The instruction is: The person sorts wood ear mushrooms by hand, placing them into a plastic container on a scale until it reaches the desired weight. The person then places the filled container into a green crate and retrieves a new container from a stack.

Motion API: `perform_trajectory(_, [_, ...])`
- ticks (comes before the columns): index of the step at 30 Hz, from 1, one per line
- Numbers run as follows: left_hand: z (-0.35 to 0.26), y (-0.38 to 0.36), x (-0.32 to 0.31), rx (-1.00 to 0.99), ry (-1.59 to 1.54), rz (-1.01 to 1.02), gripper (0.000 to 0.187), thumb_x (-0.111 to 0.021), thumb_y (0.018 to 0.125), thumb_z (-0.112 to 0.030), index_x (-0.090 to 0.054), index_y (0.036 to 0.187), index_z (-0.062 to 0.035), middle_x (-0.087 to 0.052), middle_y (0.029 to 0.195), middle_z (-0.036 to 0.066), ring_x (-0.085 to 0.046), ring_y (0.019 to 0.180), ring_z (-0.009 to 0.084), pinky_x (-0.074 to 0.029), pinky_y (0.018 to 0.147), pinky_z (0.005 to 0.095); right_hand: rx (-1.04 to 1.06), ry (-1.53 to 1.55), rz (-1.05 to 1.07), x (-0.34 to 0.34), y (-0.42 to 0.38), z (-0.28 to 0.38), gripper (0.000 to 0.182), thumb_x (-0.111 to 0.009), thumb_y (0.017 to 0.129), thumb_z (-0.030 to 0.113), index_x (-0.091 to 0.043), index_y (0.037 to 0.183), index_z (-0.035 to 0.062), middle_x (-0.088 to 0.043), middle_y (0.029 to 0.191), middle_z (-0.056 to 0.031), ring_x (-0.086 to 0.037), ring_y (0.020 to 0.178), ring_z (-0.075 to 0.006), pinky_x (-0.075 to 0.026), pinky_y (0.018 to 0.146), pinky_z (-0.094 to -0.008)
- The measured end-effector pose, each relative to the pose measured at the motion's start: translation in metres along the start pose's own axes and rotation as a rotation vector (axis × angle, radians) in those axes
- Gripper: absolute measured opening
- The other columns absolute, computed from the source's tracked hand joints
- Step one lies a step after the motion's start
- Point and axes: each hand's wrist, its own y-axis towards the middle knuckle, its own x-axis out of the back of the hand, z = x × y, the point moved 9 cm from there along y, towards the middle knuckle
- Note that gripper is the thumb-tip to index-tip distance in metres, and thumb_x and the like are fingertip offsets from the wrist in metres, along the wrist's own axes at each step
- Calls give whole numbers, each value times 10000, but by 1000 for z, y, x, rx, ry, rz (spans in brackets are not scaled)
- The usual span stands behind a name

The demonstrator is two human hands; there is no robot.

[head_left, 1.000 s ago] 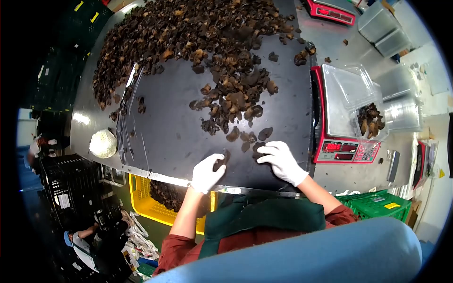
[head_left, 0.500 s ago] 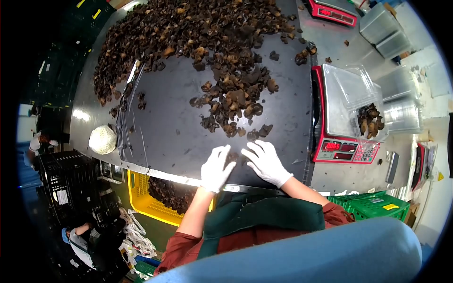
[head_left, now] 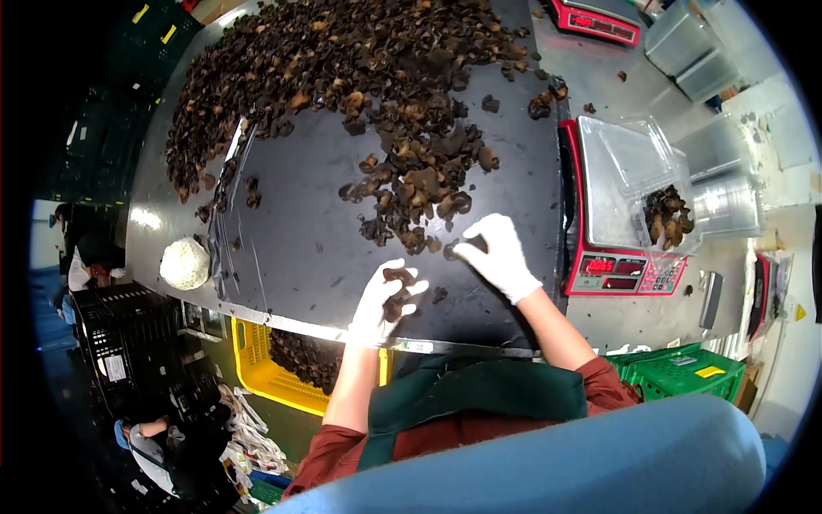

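Dark brown wood ear mushrooms lie in a loose heap on the black sheet, trailing toward me from a larger pile. My left hand, in a white glove, is turned palm up near the table's front edge, fingers curled around a few mushroom pieces. My right hand, gloved too, is at the near end of the heap. Its thumb and fingers close on a small mushroom piece, partly hidden by the glove. Another small piece lies on the sheet between my hands.
At the right a red scale carries an open clear plastic box with mushrooms in it. Stacked clear boxes stand beyond. A white netted ball sits at the left; a yellow crate stands below the table edge. Two people are at lower left.
My left hand has turned over and now holds mushroom pieces. The right hand has moved up and slightly right, to a piece at the heap's near end.
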Motion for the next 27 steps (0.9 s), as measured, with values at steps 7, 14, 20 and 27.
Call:
perform_trajectory(7, [-30, 11, -10, -49, -37, -27, 125, -614, 868, -122, -601, 983, -73, -667, 1001, 102, -665, 816, 198, -475, 509, 219, 190, -198, 302, -49, 2, 10, 246, -704, 765, 285, -604, 909, 112, -572, 944, -71, -551, 956, -268, -427, 867, -395])
perform_trajectory(14, [-62, 21, -53, -659, 1472, -179, 448, -729, 785, -212, -590, 1188, -76, -598, 884, 68, -600, 828, 201, -491, 759, 324, 75, 121, 180, -32, 18, 21, 193, -640, 819, 179, -608, 997, 110, -594, 902, -97, -619, 804, -292, -523, 721, -378])
perform_trajectory(20, [-48, 35, -35, -916, 1643, -254, 343, -665, 844, -212, -605, 1172, -135, -601, 878, 60, -598, 717, 195, -504, 610, 303, 28, -40, 347, -66, 7, 19, 300, -594, 867, 258, -621, 1085, 53, -620, 954, -158, -619, 828, -289, -520, 724, -380])
perform_trajectory(27, [-3, 23, -21, 139, -144, -24, 311, -616, 904, -252, -589, 1147, -58, -602, 941, 59, -444, 567, 83, -328, 398, 161, -1025, 1620, 387, -54, -32, -3, 272, -587, 928, 230, -570, 1125, 43, -613, 893, -66, -528, 643, -136, -430, 533, -268])
